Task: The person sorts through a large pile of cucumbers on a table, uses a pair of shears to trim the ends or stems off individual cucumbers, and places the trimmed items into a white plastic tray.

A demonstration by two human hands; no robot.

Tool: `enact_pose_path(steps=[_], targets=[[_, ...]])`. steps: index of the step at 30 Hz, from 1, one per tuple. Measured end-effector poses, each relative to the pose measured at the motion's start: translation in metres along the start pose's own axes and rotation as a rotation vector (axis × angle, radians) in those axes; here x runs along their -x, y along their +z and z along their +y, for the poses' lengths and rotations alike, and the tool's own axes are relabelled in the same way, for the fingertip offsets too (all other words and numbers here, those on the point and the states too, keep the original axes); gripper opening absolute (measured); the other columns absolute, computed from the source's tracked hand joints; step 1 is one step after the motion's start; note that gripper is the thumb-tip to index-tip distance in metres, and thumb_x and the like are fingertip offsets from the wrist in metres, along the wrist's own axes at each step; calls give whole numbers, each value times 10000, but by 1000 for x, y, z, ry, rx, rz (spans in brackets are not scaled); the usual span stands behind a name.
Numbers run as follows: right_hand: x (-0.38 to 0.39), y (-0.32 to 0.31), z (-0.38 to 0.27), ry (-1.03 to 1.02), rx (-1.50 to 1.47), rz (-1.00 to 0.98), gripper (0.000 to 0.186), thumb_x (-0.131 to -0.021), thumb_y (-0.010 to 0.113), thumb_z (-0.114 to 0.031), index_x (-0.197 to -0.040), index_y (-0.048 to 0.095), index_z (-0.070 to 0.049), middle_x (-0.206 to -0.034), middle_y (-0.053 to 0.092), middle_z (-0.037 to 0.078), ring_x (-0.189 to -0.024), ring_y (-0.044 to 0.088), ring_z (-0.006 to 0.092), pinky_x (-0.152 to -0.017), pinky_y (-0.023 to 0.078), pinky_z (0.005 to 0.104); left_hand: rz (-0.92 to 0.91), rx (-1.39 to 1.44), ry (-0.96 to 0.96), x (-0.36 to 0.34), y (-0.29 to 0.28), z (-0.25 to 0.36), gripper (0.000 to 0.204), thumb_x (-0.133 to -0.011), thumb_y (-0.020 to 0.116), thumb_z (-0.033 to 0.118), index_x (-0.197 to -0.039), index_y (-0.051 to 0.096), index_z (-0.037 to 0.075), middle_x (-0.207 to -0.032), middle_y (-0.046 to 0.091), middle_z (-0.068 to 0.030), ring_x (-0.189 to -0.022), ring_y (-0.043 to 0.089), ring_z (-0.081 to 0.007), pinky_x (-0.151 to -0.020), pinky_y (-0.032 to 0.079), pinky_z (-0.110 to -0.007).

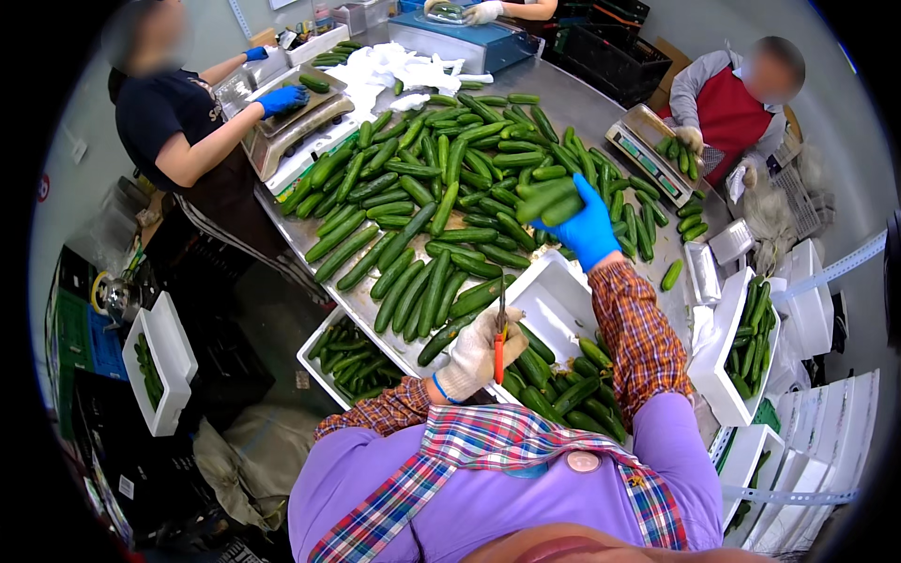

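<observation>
My left hand (pixel 469 361), in a cream knit glove, is closed around orange-handled snips (pixel 500 352), blades upward. My right hand (pixel 587 225), in a blue glove, grips a few cucumbers (pixel 544 195), blurred, above the heap of cucumbers (pixel 432 169) on the steel table (pixel 366 314). Below my hands, at the table's near edge, sits a white foam box (pixel 549 286), partly filled with cucumbers (pixel 577 399). A second white box (pixel 308 355) of cucumbers stands just left of it, lower down.
Co-workers stand at left (pixel 174 131) and right (pixel 713 108), beside scales (pixel 277 150) (pixel 648 155); another co-worker's hand (pixel 483 13) shows at the back. White plastic bags (pixel 394 61) lie beyond the heap. Foam boxes (pixel 732 375) line my right; another box (pixel 169 375) stands low left.
</observation>
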State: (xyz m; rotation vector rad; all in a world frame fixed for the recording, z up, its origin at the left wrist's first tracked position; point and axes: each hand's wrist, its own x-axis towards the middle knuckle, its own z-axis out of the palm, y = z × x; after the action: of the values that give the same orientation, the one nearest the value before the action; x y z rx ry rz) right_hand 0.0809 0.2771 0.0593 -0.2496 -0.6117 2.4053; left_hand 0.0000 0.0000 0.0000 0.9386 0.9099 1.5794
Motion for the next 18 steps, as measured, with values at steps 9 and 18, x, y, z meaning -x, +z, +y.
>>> enact_pose_path(steps=[9, 18], targets=[[3, 43, -16, 12, 150, -11, 626, -972, 539, -307, -1464, 305, 0, -1446, 405, 217, -1290, 461, 389, -1079, 388, 529, 50, 30, -44, -2, 6, 11, 394, -862, 637, -60, -1212, 473, 20, -874, 582, -45, -806, 589, -131, -769, 498, -282], [134, 13, 41, 426, 1504, 125, 524, -884, 639, -456, -1250, 619, -81, -1113, 676, 108, -980, 646, 194, -821, 521, 315, -13, -1, 29, -4, 5, -3, 388, -863, 633, -71, -1209, 483, 19, -854, 563, -21, -755, 554, -100, -697, 472, -244]])
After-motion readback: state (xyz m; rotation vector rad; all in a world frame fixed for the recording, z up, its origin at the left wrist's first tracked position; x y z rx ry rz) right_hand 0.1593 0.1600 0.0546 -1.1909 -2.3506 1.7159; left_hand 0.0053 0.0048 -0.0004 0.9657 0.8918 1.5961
